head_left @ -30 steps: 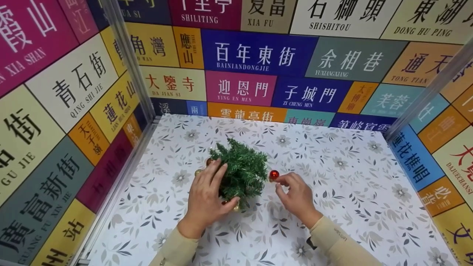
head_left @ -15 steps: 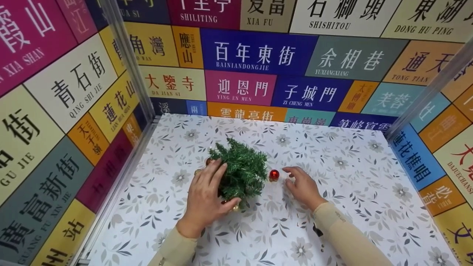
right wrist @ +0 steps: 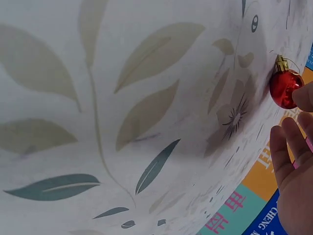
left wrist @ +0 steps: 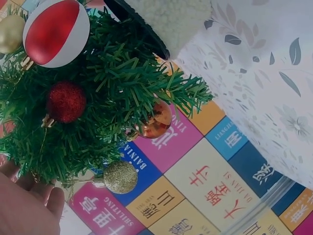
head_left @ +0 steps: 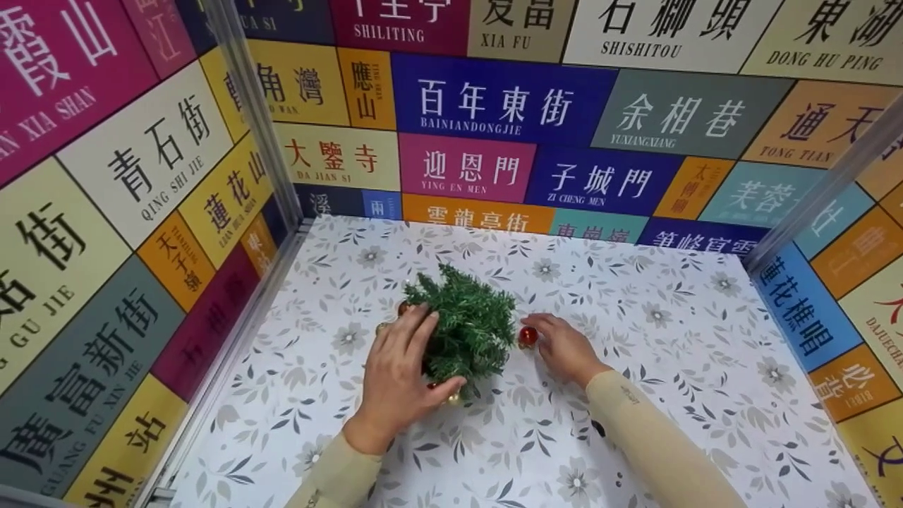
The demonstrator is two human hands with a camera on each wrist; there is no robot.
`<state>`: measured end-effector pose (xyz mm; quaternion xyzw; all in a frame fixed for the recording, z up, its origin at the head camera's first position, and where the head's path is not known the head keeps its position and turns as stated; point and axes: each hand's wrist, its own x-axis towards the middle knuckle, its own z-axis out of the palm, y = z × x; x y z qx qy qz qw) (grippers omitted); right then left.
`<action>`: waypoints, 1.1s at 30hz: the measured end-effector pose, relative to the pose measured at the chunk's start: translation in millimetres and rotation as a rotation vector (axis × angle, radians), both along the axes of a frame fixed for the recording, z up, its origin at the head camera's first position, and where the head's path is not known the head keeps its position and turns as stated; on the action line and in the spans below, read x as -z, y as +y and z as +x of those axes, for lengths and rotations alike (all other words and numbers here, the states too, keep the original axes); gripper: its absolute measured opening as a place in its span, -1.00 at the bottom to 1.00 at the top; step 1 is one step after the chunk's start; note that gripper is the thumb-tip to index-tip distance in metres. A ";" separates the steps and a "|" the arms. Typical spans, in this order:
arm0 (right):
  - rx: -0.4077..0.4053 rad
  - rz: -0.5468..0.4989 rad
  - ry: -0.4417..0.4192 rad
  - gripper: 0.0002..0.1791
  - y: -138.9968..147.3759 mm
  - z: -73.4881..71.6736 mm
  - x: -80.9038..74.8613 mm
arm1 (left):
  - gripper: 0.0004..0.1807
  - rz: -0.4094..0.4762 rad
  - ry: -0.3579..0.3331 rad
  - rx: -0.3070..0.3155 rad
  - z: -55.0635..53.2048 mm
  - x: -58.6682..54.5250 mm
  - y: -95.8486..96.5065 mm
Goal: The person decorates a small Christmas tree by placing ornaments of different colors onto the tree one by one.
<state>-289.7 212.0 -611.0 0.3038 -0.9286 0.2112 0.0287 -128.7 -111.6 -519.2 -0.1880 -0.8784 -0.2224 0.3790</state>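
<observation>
A small artificial Christmas tree (head_left: 473, 321) stands on the table, hung with baubles. My left hand (head_left: 402, 360) rests against its left side, thumb and fingers spread. In the left wrist view its fingers touch the branches; nearby hang a red-and-white bauble (left wrist: 56, 32), a red glitter bauble (left wrist: 67, 102), a copper bauble (left wrist: 155, 119) and a gold glitter bauble (left wrist: 121, 177). Right of the tree, a shiny red bauble (head_left: 528, 336) with a gold cap sits on the table. My right hand (head_left: 568, 349) is at it, one fingertip overlapping it in the right wrist view, other fingers extended.
The table (head_left: 663, 395) has a white cover printed with grey leaves and flowers. Walls of coloured street-name panels (head_left: 494, 92) enclose its back and sides, with metal posts (head_left: 264, 127) at the corners. The tree's base (left wrist: 181, 24) is pale and rough.
The right hand drew back to the right from the red bauble, then came back to it. The bauble stays beside the tree. The left hand keeps its place on the tree.
</observation>
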 end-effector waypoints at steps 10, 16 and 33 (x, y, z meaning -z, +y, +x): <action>-0.019 0.055 0.054 -0.50 -2.5 -4.0 7.8 | 0.07 0.000 -0.014 0.032 -1.1 -0.2 -1.3; 0.000 0.051 0.066 -0.55 -1.8 -4.8 15.6 | 0.08 -0.011 -0.050 0.049 -0.1 0.0 -6.4; 0.041 0.016 0.057 -0.55 -3.4 0.9 17.8 | 0.00 -0.014 -0.086 0.109 -4.0 -5.1 -25.4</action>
